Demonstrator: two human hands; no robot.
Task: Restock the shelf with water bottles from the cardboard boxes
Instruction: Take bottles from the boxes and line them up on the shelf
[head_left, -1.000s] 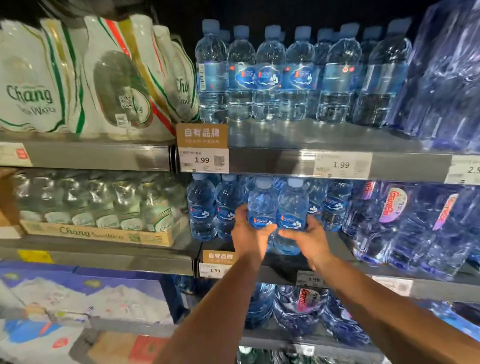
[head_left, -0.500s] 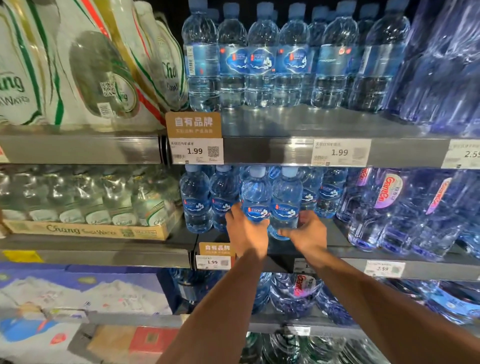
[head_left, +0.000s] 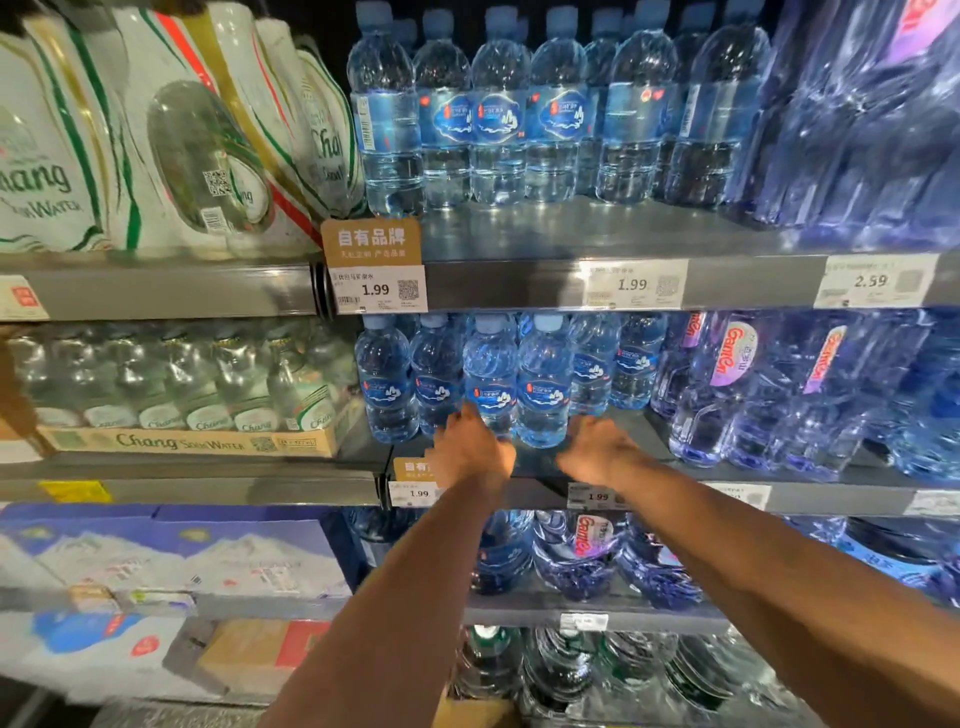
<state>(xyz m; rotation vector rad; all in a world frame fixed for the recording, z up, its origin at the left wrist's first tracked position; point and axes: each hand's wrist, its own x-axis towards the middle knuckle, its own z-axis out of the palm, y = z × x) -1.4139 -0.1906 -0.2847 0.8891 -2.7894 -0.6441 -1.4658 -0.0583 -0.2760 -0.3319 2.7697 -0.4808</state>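
Left hand (head_left: 470, 452) lay blurred against 1 front water bottle (head_left: 491, 382), grip unclear; right hand (head_left: 597, 449) hung relaxed, empty, just right of a 2nd bottle (head_left: 543, 382). Both stood upright at the middle shelf (head_left: 675, 491) near edge. Bare space on the upper shelf (head_left: 597, 234) suggested restocking was unfinished.

1. White Chang soda-water multipacks (head_left: 156, 145) are leaning together at the upper left.
2. A Chang tray (head_left: 197, 442) of clear bottles is sitting right below them.
3. A brown sign (head_left: 370, 241) is hanging directly above a 1.99 price tag (head_left: 379, 290).
4. Big purple-labelled Ganten packs (head_left: 737, 374) are standing at the right, under a 2.59 tag (head_left: 875, 280).
5. Blue-and-white mountain-print cases (head_left: 182, 561) are lying at the lower left.
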